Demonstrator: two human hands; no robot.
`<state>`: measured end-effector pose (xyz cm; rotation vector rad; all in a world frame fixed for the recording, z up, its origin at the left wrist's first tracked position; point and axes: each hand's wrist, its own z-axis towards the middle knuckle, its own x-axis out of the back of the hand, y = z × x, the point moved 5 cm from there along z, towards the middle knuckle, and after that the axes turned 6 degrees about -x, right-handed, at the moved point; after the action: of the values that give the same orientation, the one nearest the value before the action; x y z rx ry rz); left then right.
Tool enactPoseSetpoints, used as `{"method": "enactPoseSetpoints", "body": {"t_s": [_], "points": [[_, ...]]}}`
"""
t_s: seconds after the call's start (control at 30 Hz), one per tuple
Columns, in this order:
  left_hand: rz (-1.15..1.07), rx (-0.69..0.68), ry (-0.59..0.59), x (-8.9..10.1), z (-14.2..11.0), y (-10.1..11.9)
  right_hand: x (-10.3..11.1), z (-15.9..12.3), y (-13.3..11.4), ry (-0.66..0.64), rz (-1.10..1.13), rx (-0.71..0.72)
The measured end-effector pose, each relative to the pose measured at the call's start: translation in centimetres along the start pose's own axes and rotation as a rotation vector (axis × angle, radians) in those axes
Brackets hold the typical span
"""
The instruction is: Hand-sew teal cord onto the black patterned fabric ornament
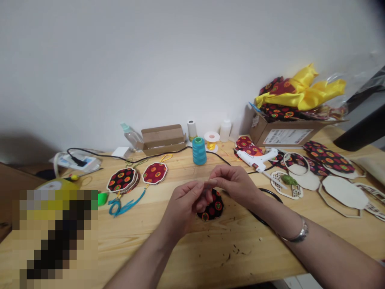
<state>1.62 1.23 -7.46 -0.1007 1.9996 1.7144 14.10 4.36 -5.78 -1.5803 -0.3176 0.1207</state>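
My left hand (192,196) and my right hand (230,180) meet in the middle of the view, thumbs and fingertips pinched together. Whatever lies between the fingertips is too small to make out. Just below them, a black patterned fabric piece (215,208) with red and orange motifs lies on the wooden table, partly covered by my left fingers. A teal thread cone (199,151) stands beyond my hands. Right of it rests a white glue gun (255,159), its black cord running behind my right wrist.
To the left are a stack of black patterned ornaments (122,180) and a red one (155,173) with teal tassels. Wooden frames (287,186) and blank boards (344,190) spread out at right. A cardboard box (282,132) of fabric stands behind. Dark scraps (237,251) dot the front.
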Motion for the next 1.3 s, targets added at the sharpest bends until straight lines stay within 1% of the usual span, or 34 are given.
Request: {"method": "enactPoseSetpoints", "body": {"t_s": [0.13,0.43,0.53,0.7,0.77,0.87,1.0,1.13,1.3], "points": [[-0.070,0.046,0.026,-0.1,0.1,-0.2,-0.1,-0.1,-0.1,0.002,-0.001,-0.047],[-0.047,0.060,0.050,-0.1,0.2,-0.5,-0.2,-0.1,0.1,-0.003,0.012,-0.054],[-0.038,0.055,0.059,0.0,0.2,-0.6,-0.3,0.0,0.0,-0.006,0.046,-0.058],[-0.031,0.035,0.100,0.3,0.3,-0.4,0.1,0.3,0.9,0.059,0.164,-0.059],[-0.027,0.032,0.124,0.4,0.3,-0.3,0.2,0.6,1.6,0.037,0.244,-0.090],[-0.016,0.033,0.137,0.5,0.2,-0.2,0.0,0.9,2.5,-0.053,0.300,-0.141],[-0.017,0.023,0.112,0.5,0.3,-0.3,-0.7,0.6,2.5,-0.182,0.326,-0.172],[-0.008,0.040,0.090,0.4,0.3,-0.4,-1.0,0.3,2.1,-0.201,0.359,-0.167],[0.012,0.042,0.093,0.3,0.2,-0.4,-0.9,0.2,1.9,-0.204,0.352,-0.154]]}}
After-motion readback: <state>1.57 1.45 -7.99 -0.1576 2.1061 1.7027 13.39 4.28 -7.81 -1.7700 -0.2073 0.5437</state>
